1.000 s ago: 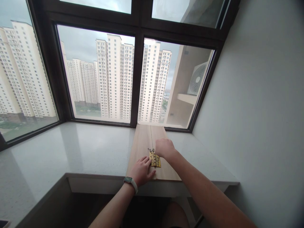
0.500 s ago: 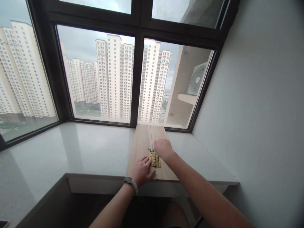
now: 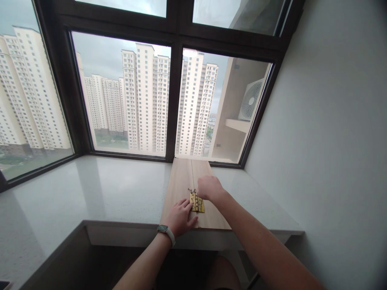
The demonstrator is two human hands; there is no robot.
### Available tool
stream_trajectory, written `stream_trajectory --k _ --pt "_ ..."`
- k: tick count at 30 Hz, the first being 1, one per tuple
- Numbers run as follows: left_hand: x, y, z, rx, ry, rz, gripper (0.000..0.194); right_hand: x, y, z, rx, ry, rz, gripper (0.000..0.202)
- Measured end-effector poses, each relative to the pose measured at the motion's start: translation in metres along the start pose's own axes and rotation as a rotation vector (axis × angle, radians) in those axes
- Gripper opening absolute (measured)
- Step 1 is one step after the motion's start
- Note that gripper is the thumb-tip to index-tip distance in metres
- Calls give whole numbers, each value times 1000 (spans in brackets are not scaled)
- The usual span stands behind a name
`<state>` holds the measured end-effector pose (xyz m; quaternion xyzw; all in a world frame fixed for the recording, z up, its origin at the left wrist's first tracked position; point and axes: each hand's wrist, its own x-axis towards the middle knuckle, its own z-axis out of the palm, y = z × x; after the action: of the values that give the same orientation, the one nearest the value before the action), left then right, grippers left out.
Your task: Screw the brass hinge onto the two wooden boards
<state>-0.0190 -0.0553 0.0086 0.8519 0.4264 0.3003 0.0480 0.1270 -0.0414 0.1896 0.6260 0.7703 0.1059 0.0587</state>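
A brass-coloured hinge (image 3: 197, 204) lies opened flat across the seam between two pale wooden boards (image 3: 182, 174). My left hand (image 3: 180, 218) rests on the left board with its fingers stretched out, fingertips at the hinge's left leaf. Over the right board, at the hinge's upper right corner, my right hand (image 3: 209, 187) is closed in a fist-like grip. Whatever it holds is hidden behind the fingers. A few small dark screws (image 3: 191, 190) lie just above the hinge's top edge.
The boards lie on a white stone windowsill (image 3: 127, 189), running from its front edge to the dark window frame (image 3: 173, 100). A grey wall (image 3: 326, 121) stands to the right. A dark object (image 3: 5, 284) shows at the lower left corner.
My right hand has shifted slightly to the right and its wrist has turned a little. My left hand and the hinge have stayed in place.
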Motion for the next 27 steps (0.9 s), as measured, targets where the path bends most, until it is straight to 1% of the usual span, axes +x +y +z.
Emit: stream_trajectory --k 2,5,8,10,12,16,23,25,27 --pt "0 1 0 2 4 2 53 2 -2 0 14 -23 47 27" --pt "1 2 0 6 8 6 52 5 -3 2 49 -5 132 26" --pt "1 2 0 12 11 4 53 7 -5 6 91 22 216 33" --pt "1 2 1 16 10 4 53 8 -7 10 106 35 233 36" --pt "1 2 1 20 7 6 54 9 -8 11 96 55 203 35" --pt "1 1 2 17 0 9 54 9 -8 10 18 81 59 31" --pt "0 0 3 18 9 5 53 8 5 6 -69 86 -146 34" --pt "0 1 2 18 9 7 54 5 8 6 -55 101 -137 37" --pt "0 1 2 16 9 9 54 1 8 7 -26 121 -74 39"
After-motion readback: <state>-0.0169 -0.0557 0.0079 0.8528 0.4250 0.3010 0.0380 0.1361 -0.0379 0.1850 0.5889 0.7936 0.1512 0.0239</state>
